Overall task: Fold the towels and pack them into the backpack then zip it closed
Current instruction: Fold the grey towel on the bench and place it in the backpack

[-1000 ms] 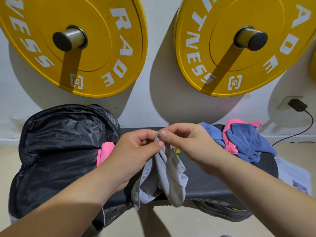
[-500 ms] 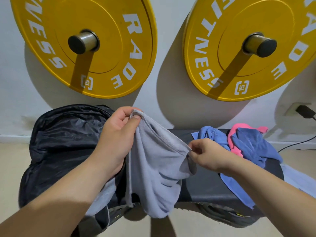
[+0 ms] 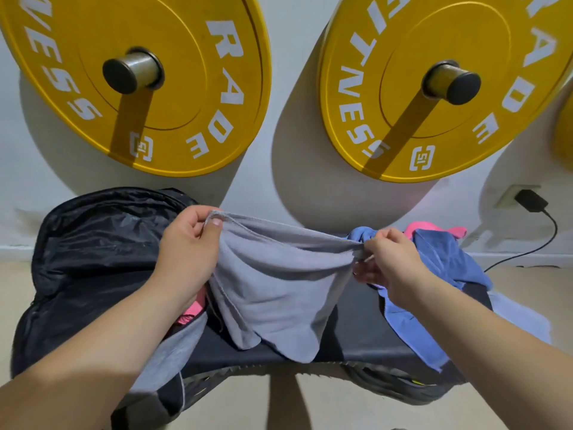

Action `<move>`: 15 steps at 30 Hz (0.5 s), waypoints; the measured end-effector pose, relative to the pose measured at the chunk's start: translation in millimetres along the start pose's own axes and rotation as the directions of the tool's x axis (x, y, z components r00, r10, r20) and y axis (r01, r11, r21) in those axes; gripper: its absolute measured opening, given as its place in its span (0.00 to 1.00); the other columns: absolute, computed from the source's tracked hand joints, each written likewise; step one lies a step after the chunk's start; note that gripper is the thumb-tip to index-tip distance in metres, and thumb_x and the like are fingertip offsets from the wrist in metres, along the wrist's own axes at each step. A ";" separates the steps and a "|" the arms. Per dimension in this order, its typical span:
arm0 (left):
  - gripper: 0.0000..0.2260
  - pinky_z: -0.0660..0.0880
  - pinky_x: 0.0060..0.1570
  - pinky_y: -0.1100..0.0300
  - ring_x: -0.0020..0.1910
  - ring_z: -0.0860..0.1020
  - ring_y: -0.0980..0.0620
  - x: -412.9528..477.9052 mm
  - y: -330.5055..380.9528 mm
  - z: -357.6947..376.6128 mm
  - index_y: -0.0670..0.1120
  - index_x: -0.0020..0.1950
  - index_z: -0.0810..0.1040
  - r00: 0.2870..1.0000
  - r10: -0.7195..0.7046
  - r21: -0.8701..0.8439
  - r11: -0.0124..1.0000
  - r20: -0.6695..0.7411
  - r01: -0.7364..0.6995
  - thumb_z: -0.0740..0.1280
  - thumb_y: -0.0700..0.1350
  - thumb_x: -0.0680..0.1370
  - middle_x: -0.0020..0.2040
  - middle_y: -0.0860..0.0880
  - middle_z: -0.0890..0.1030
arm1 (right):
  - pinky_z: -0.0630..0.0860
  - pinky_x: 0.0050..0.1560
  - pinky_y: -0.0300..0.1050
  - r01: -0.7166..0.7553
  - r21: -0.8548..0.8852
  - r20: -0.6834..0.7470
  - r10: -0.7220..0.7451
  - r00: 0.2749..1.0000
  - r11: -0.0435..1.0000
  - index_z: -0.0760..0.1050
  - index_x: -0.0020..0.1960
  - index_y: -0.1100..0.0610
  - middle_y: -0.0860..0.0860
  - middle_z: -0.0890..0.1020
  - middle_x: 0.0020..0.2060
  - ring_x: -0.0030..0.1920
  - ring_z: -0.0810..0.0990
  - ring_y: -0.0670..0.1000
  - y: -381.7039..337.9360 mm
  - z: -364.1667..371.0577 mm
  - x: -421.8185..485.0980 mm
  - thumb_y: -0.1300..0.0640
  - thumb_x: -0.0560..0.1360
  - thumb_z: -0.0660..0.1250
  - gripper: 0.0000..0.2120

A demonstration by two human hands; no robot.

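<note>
So both hands have the grey towel up in the air over the desk, held by its top edge. The left hand pinches 1 corner between thumb and curled fingers. The right hand pinches the other end, which is bunched up a bit. My guess is that's to spread it out so the fold comes out neat. The bottom hangs loose down to the desk.

The backpack lies open on the left, just under the left arm, with a pink cloth already inside. Left to fold are a blue towel and a pink towel, heaped at the right end just behind the right hand. That heap could crowd things when the grey one gets laid down, since there isn't much bare desk. 2 yellow plates hang on the wall behind.
</note>
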State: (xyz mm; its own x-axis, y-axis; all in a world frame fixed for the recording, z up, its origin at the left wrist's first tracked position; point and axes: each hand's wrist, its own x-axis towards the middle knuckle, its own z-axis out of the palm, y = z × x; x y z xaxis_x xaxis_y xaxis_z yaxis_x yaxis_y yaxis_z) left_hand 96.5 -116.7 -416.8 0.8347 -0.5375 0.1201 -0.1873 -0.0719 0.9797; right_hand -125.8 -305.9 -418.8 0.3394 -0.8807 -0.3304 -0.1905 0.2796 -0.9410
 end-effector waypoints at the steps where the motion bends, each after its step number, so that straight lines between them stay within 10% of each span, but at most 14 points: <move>1: 0.07 0.73 0.44 0.51 0.40 0.78 0.47 3.6 -4.2 -2.8 0.54 0.49 0.81 0.999 -0.022 0.012 1.000 -0.024 0.022 0.65 0.45 0.83 0.39 0.50 0.83 | 0.77 0.34 0.50 -0.007 0.061 0.040 0.004 0.999 0.998 0.65 0.38 0.55 0.55 0.75 0.29 0.29 0.73 0.56 -5.6 -3.2 -1.3 0.72 0.74 0.55 0.14; 8: 0.06 0.76 0.53 0.48 0.49 0.81 0.44 12.6 -12.9 -3.6 0.55 0.50 0.83 0.993 -0.100 -0.049 0.994 -0.064 0.097 0.66 0.46 0.81 0.49 0.44 0.86 | 0.69 0.24 0.34 0.307 -0.370 0.171 -0.261 0.950 0.877 0.84 0.48 0.57 0.58 0.81 0.33 0.31 0.76 0.52 -24.7 -13.1 -15.1 0.72 0.75 0.53 0.22; 15: 0.06 0.78 0.56 0.43 0.51 0.82 0.41 13.2 -11.7 -9.0 0.55 0.51 0.83 0.993 -0.102 -0.082 0.992 -0.062 0.097 0.66 0.47 0.81 0.51 0.41 0.86 | 0.81 0.39 0.40 0.285 -0.192 0.184 -0.251 0.950 0.939 0.85 0.49 0.60 0.57 0.86 0.39 0.35 0.83 0.52 -23.4 -14.3 -12.2 0.70 0.76 0.65 0.12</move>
State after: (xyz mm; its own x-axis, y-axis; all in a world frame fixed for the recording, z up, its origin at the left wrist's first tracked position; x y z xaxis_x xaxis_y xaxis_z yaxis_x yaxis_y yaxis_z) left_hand 114.4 -115.4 -425.2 0.8799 -0.4742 0.0294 -0.0624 -0.0540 0.9966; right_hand -138.6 -307.2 -391.7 0.5401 -0.8366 -0.0916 -0.2590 -0.0617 -0.9639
